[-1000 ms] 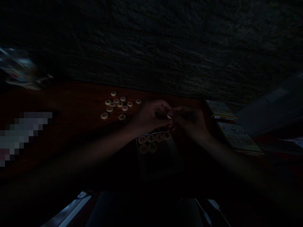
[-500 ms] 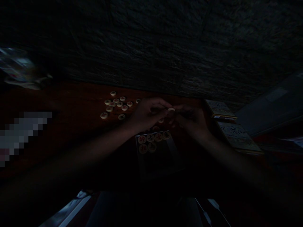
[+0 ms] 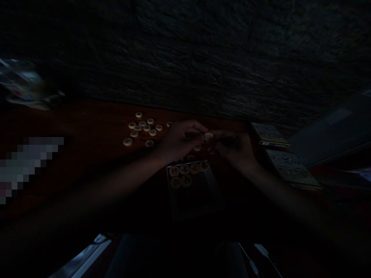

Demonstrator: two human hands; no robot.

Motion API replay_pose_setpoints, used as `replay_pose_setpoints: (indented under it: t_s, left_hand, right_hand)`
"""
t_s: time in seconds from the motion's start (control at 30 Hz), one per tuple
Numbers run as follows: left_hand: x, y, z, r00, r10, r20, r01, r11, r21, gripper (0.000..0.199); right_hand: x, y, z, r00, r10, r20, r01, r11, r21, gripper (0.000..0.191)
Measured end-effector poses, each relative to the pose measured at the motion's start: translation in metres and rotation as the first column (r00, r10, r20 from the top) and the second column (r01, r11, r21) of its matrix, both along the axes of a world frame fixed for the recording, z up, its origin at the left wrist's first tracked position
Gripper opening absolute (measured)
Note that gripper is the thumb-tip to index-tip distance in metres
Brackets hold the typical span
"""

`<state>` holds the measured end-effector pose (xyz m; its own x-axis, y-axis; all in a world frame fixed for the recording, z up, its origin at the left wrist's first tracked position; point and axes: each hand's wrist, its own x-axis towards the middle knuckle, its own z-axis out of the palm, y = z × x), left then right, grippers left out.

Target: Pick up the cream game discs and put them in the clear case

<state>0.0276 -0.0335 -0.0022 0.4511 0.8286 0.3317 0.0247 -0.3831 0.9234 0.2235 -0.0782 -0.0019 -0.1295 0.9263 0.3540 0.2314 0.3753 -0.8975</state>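
A round, pale xiangqi piece is pinched between the thumb and index finger of my left hand. Meeting it from the other side are the bent fingers of my right hand, which also seem to grip its edge; the dim light blurs the exact contact. Below both hands lies a shallow box with several xiangqi pieces laid in rows at its far left, characters facing up. A loose piece rests just under my fingers, and another lies by the box's far edge.
Several loose xiangqi pieces are scattered on the reddish wooden table to the left. Two printed boxes lie at the right. A rough stone wall rises behind the table, and a clear plastic-looking object stands far left.
The held piece has tilted, so more of its flat face shows now. Both hands stay in nearly the same place, and the pieces in the box have not moved.
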Motion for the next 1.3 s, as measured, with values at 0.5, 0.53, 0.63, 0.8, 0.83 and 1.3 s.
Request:
replay_pose_setpoints:
  t_s: [0.5,0.53,0.63,0.8,0.83,1.3]
  left_hand:
    - [0.002,0.000,-0.004,0.988,-0.090,0.123,0.121,0.953,-0.277,0.028]
    - [0.003,0.001,-0.005,0.984,-0.095,0.154,0.138,0.943,-0.301,0.027]
    - [0.003,0.002,-0.005,0.962,-0.106,0.252,0.196,0.910,-0.365,0.022]
    - [0.003,0.000,0.003,0.912,-0.175,0.371,0.332,0.847,-0.415,0.015]
    - [0.003,-0.001,0.004,0.904,-0.191,0.383,0.352,0.840,-0.413,0.015]
    - [0.001,0.006,0.004,0.961,0.019,0.277,0.098,0.911,-0.400,0.013]
  right_hand:
    - [0.006,-0.007,-0.003,0.969,-0.099,0.227,0.053,0.979,0.199,0.025]
    - [0.006,-0.007,-0.002,0.962,-0.107,0.252,0.051,0.975,0.217,0.023]
    - [0.006,-0.008,0.002,0.939,-0.130,0.318,0.042,0.962,0.269,0.023]
    - [0.008,-0.008,0.007,0.902,-0.213,0.376,0.062,0.925,0.375,0.025]
    - [0.008,-0.009,0.008,0.890,-0.241,0.387,0.072,0.913,0.401,0.024]
    - [0.001,-0.016,0.017,0.930,-0.120,0.347,0.048,0.977,0.209,0.015]
